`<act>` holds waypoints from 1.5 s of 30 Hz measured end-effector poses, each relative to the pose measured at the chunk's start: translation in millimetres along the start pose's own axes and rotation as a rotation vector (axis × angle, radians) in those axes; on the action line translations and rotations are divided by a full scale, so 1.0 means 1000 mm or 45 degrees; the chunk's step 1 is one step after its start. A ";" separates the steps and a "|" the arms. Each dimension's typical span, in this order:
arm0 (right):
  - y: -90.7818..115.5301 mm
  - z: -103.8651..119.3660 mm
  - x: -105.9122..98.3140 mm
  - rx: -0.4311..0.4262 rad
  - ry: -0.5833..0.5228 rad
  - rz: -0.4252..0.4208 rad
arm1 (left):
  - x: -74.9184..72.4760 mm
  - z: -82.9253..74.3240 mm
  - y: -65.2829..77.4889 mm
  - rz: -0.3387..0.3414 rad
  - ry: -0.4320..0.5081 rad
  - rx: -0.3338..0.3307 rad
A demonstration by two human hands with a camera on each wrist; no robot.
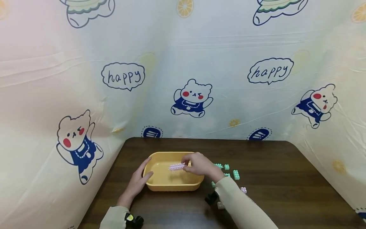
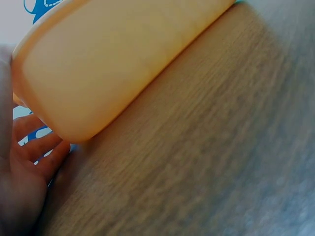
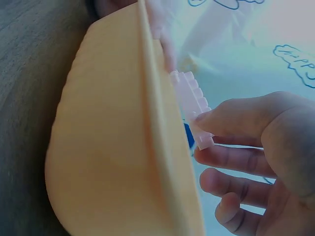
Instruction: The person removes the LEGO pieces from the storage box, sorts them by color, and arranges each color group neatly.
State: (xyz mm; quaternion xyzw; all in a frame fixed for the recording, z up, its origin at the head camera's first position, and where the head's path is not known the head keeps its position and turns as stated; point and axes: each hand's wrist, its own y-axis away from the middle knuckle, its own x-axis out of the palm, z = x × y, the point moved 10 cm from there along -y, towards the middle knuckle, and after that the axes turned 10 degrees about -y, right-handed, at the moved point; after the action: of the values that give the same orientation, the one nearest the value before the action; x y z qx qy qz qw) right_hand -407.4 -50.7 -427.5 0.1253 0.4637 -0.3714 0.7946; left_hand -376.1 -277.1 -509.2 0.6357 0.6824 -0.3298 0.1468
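A long pale pink toy building brick [image 1: 177, 166] with rows of studs hangs over the inside of the yellow plastic bin [image 1: 171, 188]. My right hand [image 1: 198, 165] pinches its right end between thumb and forefinger; in the right wrist view the brick [image 3: 193, 105] juts up from the fingertips above the bin's rim [image 3: 152, 108]. At the bin's left end, my left hand [image 1: 138, 182] holds the wall, thumb over the rim and fingers along the outside. The left wrist view has those fingers [image 2: 42, 145] spread against the bin's rounded corner.
Several green bricks [image 1: 236, 175] lie on the dark wooden table [image 1: 274, 184] right of the bin, partly behind my right forearm. A small pink brick [image 1: 243, 190] and another pale brick [image 1: 221, 205] lie nearer me. A printed curtain [image 1: 223, 54] surrounds the table's back and sides.
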 end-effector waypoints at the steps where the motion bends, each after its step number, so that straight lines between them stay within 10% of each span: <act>1: 0.003 0.001 -0.003 -0.004 0.001 -0.007 | 0.000 0.000 0.000 0.002 -0.003 0.000; 45: 0.152 -0.067 -0.081 0.170 -0.071 -0.215 | 0.002 0.001 0.000 0.012 0.033 0.000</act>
State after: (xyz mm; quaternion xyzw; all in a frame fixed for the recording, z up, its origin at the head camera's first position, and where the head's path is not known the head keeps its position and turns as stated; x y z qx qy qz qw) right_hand -367.1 129.0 -418.5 0.1282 0.4244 -0.4703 0.7630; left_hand -376.9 -276.4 -511.1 0.6431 0.6812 -0.3209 0.1395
